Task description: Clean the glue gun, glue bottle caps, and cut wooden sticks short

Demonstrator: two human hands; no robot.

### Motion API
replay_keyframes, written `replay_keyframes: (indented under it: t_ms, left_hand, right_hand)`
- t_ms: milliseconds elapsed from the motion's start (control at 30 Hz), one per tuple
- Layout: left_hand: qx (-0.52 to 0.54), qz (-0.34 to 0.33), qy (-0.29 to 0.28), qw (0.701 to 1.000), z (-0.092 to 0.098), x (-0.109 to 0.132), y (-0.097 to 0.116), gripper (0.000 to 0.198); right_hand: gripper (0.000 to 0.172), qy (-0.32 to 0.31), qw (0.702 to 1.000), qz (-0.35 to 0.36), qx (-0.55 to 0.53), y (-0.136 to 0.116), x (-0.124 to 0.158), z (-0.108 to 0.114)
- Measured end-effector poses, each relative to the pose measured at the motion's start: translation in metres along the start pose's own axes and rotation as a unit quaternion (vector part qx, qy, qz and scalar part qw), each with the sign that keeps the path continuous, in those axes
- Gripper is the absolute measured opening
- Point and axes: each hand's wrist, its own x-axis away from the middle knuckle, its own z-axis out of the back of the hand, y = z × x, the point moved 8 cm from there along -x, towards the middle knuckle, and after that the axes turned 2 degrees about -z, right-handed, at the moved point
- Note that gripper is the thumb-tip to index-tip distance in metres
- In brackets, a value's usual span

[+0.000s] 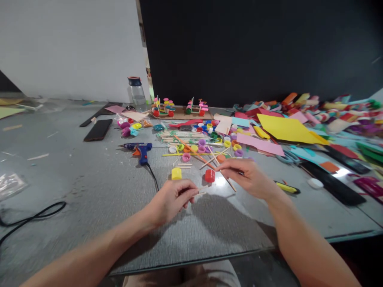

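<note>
My left hand (173, 197) is closed in a pinch around short wooden sticks (202, 193), whose pale ends poke out to the right past the thumb. My right hand (247, 175) is also pinched, its fingertips over a long thin wooden stick (230, 184) that slants across other sticks; the exact grip is partly hidden. Between the hands stands a red bottle cap (210, 175). A yellow cap (176, 173) sits just beyond my left hand. Several short sticks (184, 166) lie behind these caps.
A blue glue gun (143, 153) lies at left with its cord. Many caps and a bundle of sticks (182, 137) spread behind my hands. Two small cap-wheeled models (164, 107) and a bottle (137, 93) stand at the back. A yellow cutter (287, 187) and coloured sheets (287, 128) lie at right.
</note>
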Motion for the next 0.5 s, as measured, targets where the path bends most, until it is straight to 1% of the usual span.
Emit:
replay_keyframes:
  t_ms: [67, 167, 300, 400, 467, 500]
  left_hand:
    - [-0.009, 0.000, 0.010, 1.000, -0.002, 0.000, 0.000, 0.025]
    - [-0.040, -0.012, 0.020, 0.999, -0.005, -0.001, 0.000, 0.018]
    - [-0.069, -0.026, 0.026, 0.997, -0.006, -0.002, -0.004, 0.013]
    - [-0.068, -0.020, 0.049, 0.996, -0.001, -0.002, -0.007, 0.015]
    - [-0.062, -0.011, 0.065, 0.996, 0.003, -0.001, -0.008, 0.017]
    - [-0.058, -0.006, 0.069, 0.996, 0.004, -0.001, -0.008, 0.017]
  right_hand:
    - [0.019, 0.019, 1.000, -0.025, -0.002, 0.006, 0.000, 0.002]
    - [0.017, 0.014, 0.999, -0.049, 0.018, 0.010, -0.001, -0.005]
    - [0.014, -0.046, 0.995, -0.062, 0.056, 0.008, 0.000, -0.027]
    - [0.015, -0.087, 0.990, -0.070, 0.086, 0.003, 0.004, -0.046]
    - [0.016, -0.097, 0.987, -0.071, 0.104, -0.001, 0.006, -0.052]
    - [0.017, -0.096, 0.986, -0.071, 0.114, -0.003, 0.006, -0.051]
